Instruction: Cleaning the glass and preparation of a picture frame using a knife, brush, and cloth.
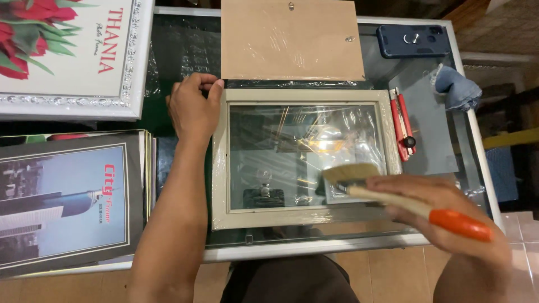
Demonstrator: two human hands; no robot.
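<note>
Glass table (449, 168) | cream picture frame (306, 159), centre, flat, plastic-wrapped | left hand (192, 106), 9 o'clock of frame, fingers curled over its top-left corner | right hand (443, 210), 4 o'clock, closed around brush (393, 191), bristles on glass | red cutter (404, 124), 3 o'clock.

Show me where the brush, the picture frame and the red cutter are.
brush (351, 174), head view, on the pale bristles.
picture frame (220, 168), head view, on its left cream rail.
red cutter (404, 126), head view, on its red body.
</note>
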